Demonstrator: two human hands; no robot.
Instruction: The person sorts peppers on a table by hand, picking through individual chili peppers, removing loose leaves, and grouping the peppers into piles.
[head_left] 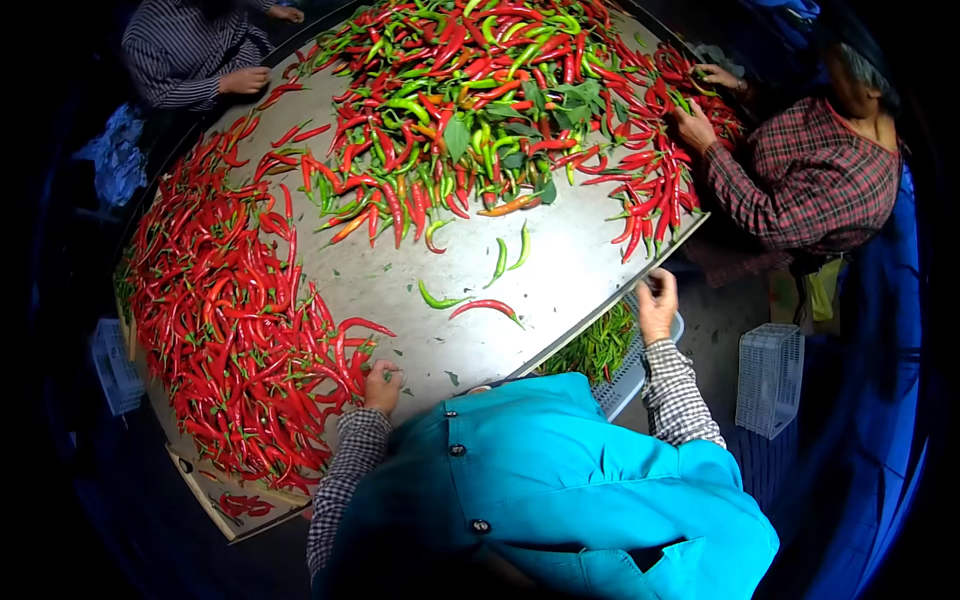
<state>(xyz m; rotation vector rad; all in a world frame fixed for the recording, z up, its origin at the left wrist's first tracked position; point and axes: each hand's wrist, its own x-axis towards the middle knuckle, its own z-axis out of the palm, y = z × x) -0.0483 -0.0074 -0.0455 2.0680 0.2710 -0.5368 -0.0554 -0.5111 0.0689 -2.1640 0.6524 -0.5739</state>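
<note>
My left hand (383, 387) rests low over the sorting table, at the right edge of a big heap of red chili peppers (225, 320). Its fingers are closed, and what they hold, if anything, is hidden. Off the table's near edge, my right hand (657, 308) hovers above a crate (628, 385) of green chili peppers (595, 345). Its fingers are loosely bent, thumb and forefinger apart, with no pepper visible in them. Between my hands and the mixed pile lie a red chili (487, 308) and a few green chilies (499, 262).
A mixed heap of red and green chilies (470, 110) with leaves covers the far side. One person in a plaid shirt (820, 170) handles chilies at right; another in a striped sleeve (185, 55) stands at far left. An openwork crate (770, 380) stands at right.
</note>
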